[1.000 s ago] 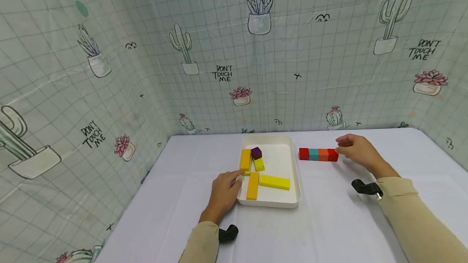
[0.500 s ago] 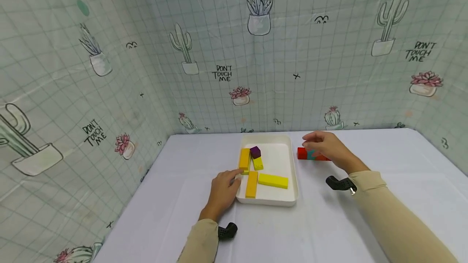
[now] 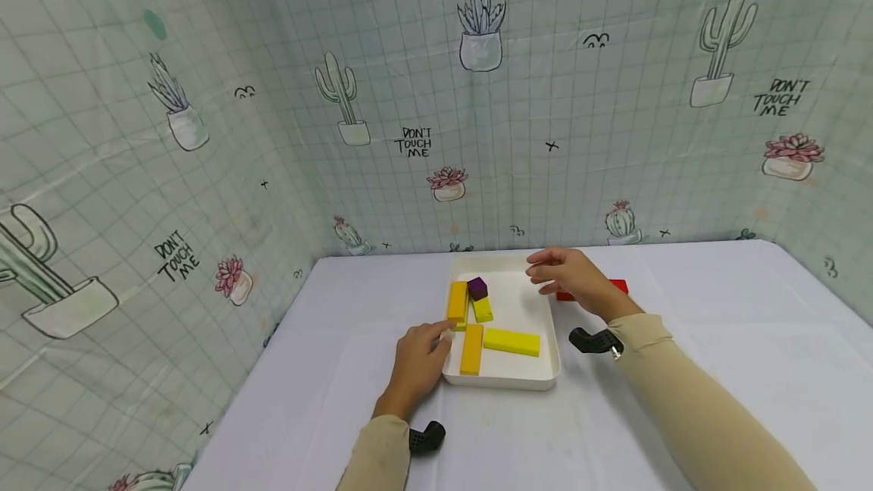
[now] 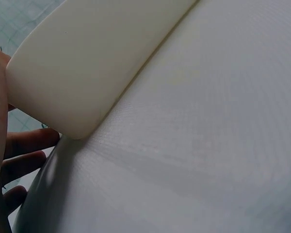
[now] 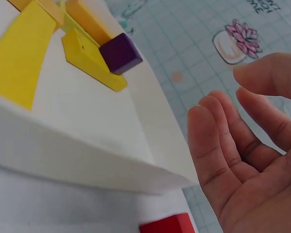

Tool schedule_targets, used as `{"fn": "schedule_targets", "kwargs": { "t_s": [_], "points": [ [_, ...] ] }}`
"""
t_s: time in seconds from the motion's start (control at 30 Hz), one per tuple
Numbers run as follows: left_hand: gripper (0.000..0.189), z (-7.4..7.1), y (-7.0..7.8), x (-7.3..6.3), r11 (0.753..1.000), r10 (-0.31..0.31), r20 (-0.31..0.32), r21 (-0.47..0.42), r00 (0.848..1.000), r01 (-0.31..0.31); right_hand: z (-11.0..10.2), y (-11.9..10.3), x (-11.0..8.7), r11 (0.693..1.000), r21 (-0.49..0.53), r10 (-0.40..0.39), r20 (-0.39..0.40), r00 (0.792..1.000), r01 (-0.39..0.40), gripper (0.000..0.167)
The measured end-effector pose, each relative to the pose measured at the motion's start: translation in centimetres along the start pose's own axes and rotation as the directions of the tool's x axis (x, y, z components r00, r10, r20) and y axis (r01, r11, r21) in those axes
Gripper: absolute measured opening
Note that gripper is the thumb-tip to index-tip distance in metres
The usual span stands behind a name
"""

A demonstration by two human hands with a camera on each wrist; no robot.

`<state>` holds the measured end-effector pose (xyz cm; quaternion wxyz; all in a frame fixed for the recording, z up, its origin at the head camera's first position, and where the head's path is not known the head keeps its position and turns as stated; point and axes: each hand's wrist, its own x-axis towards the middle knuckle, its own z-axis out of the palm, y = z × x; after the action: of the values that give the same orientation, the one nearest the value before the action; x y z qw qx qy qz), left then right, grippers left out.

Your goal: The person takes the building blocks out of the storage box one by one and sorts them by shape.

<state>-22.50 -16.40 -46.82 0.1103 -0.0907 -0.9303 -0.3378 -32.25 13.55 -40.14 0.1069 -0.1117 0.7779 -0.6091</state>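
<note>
Moved leftward to the tray (image 3: 501, 384), the empty right hand (image 3: 567, 277), fingers parted, should be guided in without nudging the blocks (image 3: 511, 342) inside, the tray being steadied by the relaxed left hand (image 3: 416, 360).

White tray (image 3: 501, 383) lying flat — yellow blocks (image 3: 511, 342), orange-yellow blocks (image 3: 471, 350), purple cube (image 3: 477, 289) inside, red blocks (image 3: 619, 286) just right

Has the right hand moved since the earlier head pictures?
Yes. In the head view, the right hand has moved left, and now overlaps the right rim of the white tray.
</note>
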Motion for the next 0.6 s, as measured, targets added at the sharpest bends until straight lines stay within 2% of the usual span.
{"fn": "schedule_targets", "kwargs": {
  "t_s": [0.1, 0.37, 0.6],
  "points": [
    [0.034, 0.1, 0.1, 0.0, 1.0, -0.013, 0.004, -0.008, 1.0, 0.013, 0.9, -0.2, 0.4, 1.0, 0.003, 0.014, 0.012, 1.0, -0.014, 0.042],
    [0.034, 0.0, 0.2, 0.3, 1.0, 0.007, -0.004, -0.014, 1.0, -0.007, 2.7, -0.7, 1.5, 1.0, 0.024, -0.011, 0.05, 0.999, 0.009, 0.038],
    [0.034, 0.0, 0.2, 0.0, 1.0, -0.02, 0.004, -0.005, 1.0, 0.02, 4.1, 0.5, 3.1, 0.998, 0.048, 0.043, 0.064, 0.997, -0.046, 0.045]
  ]
}}
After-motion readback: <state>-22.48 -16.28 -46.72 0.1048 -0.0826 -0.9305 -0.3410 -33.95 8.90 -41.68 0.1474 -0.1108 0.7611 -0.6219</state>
